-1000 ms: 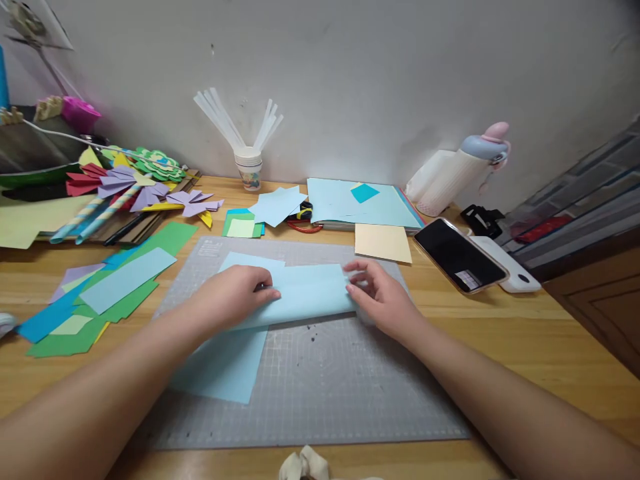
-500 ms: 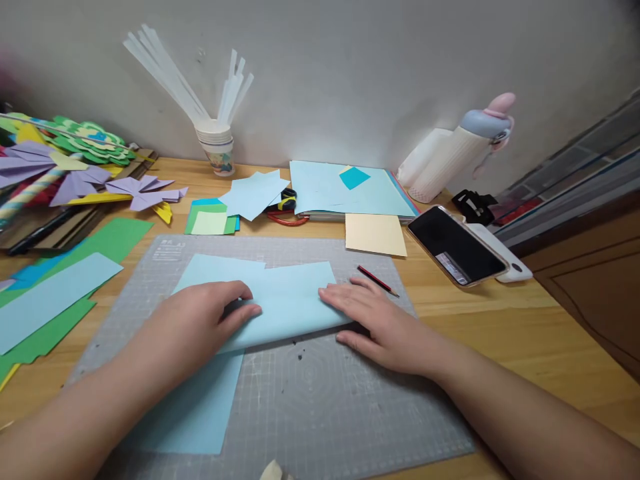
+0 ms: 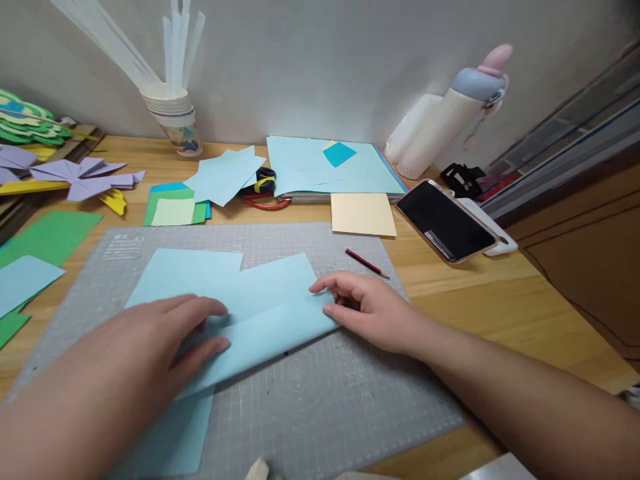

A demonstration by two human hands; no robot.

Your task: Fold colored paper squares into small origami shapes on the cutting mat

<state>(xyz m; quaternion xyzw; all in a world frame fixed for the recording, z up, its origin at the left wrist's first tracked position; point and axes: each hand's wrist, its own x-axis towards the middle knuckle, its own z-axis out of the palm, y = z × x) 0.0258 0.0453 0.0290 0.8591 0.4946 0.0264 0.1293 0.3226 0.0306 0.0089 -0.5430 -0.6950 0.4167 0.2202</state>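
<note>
A folded light blue sheet of paper [image 3: 270, 333] lies on the grey cutting mat [image 3: 300, 400], its rounded fold towards me. My left hand [image 3: 165, 340], slightly blurred, is at its left part, thumb and fingers curved about the folded layer. At the right end, my right hand [image 3: 367, 307] has its thumb and bent fingers on the paper's edge. Another light blue sheet [image 3: 175, 440] shows below the fold, partly covered by my left hand and forearm. A red and black pencil [image 3: 367, 264] rests just beyond my right hand.
Behind the mat are paper cups [image 3: 180, 133] with white strips, scissors [image 3: 265, 190], a stack of light blue paper [image 3: 295, 167] and a cream square [image 3: 363, 215]. A phone [image 3: 447, 220] and a bottle [image 3: 440, 127] stand right. Purple folded paper [image 3: 83, 177] and green sheets [image 3: 55, 233] lie left.
My view has shifted, so most things sit further left and higher. My right hand has gone from lying flat to curled at the paper's end. The fold slants more, its left end nearer me.
</note>
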